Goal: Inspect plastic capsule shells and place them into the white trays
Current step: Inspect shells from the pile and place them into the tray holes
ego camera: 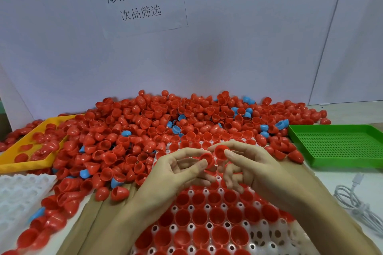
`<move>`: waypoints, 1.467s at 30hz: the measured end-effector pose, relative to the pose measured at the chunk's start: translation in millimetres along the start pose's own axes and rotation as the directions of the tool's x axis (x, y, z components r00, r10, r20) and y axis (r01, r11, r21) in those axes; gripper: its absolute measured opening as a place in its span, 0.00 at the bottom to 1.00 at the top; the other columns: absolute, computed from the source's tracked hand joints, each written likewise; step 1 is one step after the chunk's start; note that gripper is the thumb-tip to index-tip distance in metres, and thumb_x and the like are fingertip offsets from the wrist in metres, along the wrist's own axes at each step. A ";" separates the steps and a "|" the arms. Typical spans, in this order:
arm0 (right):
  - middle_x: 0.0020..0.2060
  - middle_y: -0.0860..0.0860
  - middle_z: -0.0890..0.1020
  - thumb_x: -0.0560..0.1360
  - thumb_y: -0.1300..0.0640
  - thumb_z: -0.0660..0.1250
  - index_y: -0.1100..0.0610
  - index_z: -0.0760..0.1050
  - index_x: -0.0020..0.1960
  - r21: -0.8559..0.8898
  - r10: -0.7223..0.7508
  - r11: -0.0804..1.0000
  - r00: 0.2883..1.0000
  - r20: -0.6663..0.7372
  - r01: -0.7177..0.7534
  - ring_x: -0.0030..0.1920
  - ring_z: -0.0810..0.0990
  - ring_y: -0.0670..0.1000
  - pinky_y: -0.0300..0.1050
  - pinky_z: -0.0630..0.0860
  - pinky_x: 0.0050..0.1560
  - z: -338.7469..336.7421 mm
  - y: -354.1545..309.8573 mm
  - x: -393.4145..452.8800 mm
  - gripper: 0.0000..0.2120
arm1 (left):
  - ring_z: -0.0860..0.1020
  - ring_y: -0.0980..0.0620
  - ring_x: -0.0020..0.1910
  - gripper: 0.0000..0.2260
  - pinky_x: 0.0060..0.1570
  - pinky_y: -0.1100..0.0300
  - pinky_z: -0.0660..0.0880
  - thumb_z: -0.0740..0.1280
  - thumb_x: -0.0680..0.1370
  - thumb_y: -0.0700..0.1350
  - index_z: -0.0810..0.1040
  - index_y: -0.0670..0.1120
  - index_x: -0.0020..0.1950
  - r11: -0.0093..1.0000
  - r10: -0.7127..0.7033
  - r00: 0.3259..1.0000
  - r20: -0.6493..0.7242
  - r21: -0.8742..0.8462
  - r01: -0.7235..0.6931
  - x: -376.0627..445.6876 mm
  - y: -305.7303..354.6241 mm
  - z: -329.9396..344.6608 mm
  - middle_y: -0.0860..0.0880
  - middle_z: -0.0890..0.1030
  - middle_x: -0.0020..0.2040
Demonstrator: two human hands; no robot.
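A big heap of red capsule shells (157, 124), with a few blue ones (176, 129) mixed in, covers the table's far half. In front of me lies a white tray (267, 242) whose sockets hold several red shells, open side up. My left hand (176, 172) pinches one red shell (207, 158) between thumb and fingers above the tray. Just to its right, my right hand (248, 163) pinches another red shell (220, 150). The two shells almost touch.
A second white tray (18, 194) lies at the near left, partly under loose shells. A yellow tray (24, 163) with some red shells sits at the left, a green perforated tray (339, 143) at the right. A white cable (352, 198) coils at the near right. A labelled white wall stands behind.
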State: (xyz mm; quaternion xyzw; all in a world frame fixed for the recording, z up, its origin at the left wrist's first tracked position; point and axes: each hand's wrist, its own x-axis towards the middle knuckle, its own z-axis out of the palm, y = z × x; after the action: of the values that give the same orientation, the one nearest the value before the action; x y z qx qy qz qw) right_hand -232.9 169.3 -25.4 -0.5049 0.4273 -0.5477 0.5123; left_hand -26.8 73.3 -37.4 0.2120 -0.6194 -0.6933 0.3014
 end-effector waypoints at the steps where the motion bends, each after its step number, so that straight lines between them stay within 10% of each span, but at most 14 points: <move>1: 0.39 0.53 0.84 0.84 0.54 0.66 0.56 0.83 0.62 0.011 -0.009 1.000 1.000 0.016 0.008 0.36 0.82 0.53 0.39 0.78 0.32 -0.5 0.1 0.0 0.11 | 0.87 0.42 0.50 0.14 0.50 0.59 0.83 0.77 0.77 0.49 0.85 0.47 0.62 1.000 -0.008 1.000 0.006 -0.017 0.008 0.0 0.6 0.0 0.37 0.86 0.57; 9: 0.46 0.57 0.84 0.85 0.52 0.65 0.57 0.84 0.59 0.009 -0.017 1.000 0.999 0.041 0.016 0.37 0.83 0.54 0.40 0.80 0.35 -5.0 5.8 1.9 0.12 | 0.87 0.44 0.46 0.12 0.47 0.59 0.82 0.78 0.77 0.49 0.86 0.49 0.58 1.000 0.008 1.000 0.016 -0.003 -0.008 -0.6 2.0 0.1 0.39 0.87 0.53; 17: 0.49 0.58 0.74 0.84 0.70 0.61 0.55 0.65 0.66 -0.249 -0.116 0.963 0.993 -0.029 0.106 0.41 0.83 0.58 0.51 0.84 0.44 -0.6 10.0 -1.6 0.15 | 0.86 0.46 0.38 0.21 0.43 0.50 0.85 0.83 0.71 0.52 0.79 0.51 0.57 0.862 0.229 0.973 -0.024 0.470 -0.191 -3.3 -11.6 6.6 0.50 0.84 0.50; 24: 0.46 0.48 0.80 0.82 0.64 0.70 0.59 0.74 0.57 -0.433 -0.184 0.886 0.983 -0.004 0.164 0.41 0.80 0.52 0.47 0.78 0.44 1.3 16.4 -0.2 0.07 | 0.85 0.49 0.38 0.18 0.39 0.63 0.80 0.81 0.72 0.55 0.77 0.54 0.54 0.762 0.347 0.938 0.014 0.578 -0.290 -4.8 -14.7 10.8 0.53 0.84 0.48; 36: 0.41 0.55 0.85 0.81 0.67 0.70 0.55 0.80 0.55 -0.509 -0.228 0.851 0.964 -0.135 0.130 0.38 0.87 0.55 0.47 0.81 0.41 -23.8 21.1 5.0 0.08 | 0.83 0.53 0.49 0.08 0.49 0.67 0.77 0.69 0.80 0.60 0.82 0.58 0.54 0.586 0.477 0.879 0.016 0.740 -0.331 7.1 -9.6 -27.2 0.59 0.84 0.49; 44: 0.45 0.48 0.87 0.80 0.51 0.73 0.42 0.81 0.55 -0.716 -0.213 0.698 0.958 -0.194 0.010 0.42 0.87 0.50 0.44 0.83 0.42 -36.2 0.6 -32.0 0.06 | 0.61 0.65 0.74 0.21 0.77 0.54 0.59 0.65 0.78 0.67 0.78 0.59 0.67 0.385 0.317 0.943 0.100 0.895 -0.224 18.7 -38.5 -66.5 0.63 0.69 0.69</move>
State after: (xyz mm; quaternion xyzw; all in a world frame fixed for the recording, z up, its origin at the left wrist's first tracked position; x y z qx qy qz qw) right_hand -269.8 199.2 -34.2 -0.6109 0.6366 -0.4335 0.1832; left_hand -2.0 13.9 -83.4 0.2655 -0.9035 -0.1893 0.2780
